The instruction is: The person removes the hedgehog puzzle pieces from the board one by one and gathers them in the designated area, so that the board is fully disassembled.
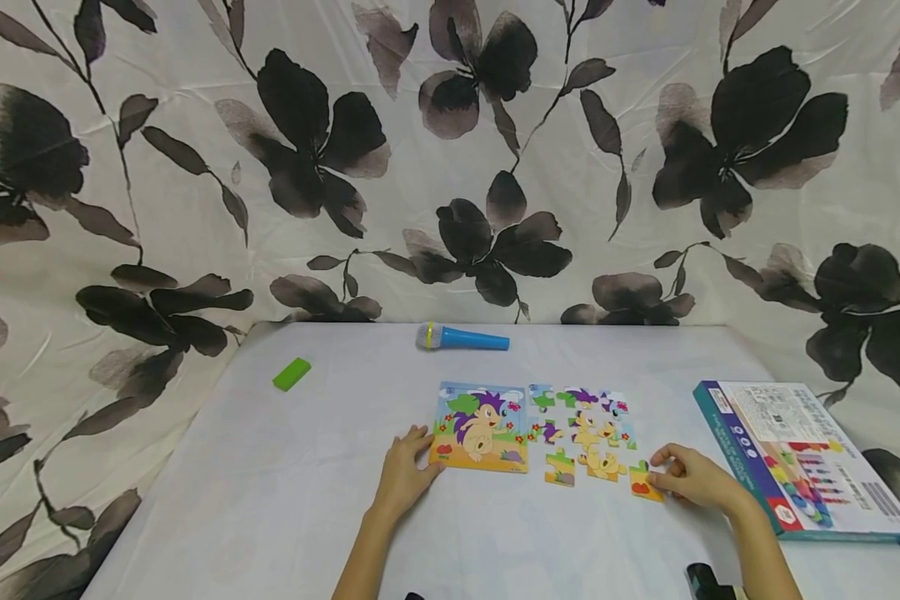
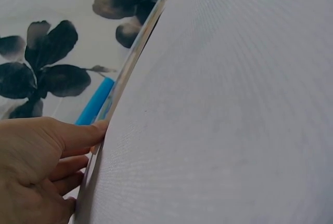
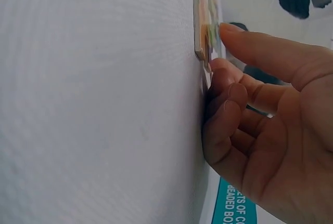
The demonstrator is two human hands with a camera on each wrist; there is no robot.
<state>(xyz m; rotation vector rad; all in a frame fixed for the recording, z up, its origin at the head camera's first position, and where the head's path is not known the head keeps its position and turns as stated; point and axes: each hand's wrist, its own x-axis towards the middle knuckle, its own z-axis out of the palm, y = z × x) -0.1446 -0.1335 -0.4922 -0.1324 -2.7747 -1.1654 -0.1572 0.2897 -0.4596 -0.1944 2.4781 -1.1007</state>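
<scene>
A square picture board [image 1: 482, 429] with a purple-spined hedgehog lies flat on the white table. My left hand [image 1: 403, 473] grips its lower left corner, the thumb along the near edge and the fingers by the left side. To the board's right lie several loose jigsaw pieces [image 1: 602, 465], spread in rough rows with gaps and showing parts of a similar hedgehog picture. With thumb and index finger my right hand [image 1: 693, 477] pinches the right side of the nearest right-hand puzzle piece [image 1: 643, 489], orange with red shapes. The right wrist view shows the other fingers [image 3: 221, 130] curled against the table.
A blue toy microphone [image 1: 468, 339] lies at the table's far edge. Further left is a small green block [image 1: 292, 375]. A large flat printed box [image 1: 817, 450] sits beyond my right hand. Dark objects [image 1: 705, 582] show at the bottom edge. Floral cloth [image 1: 480, 167] hangs behind the table.
</scene>
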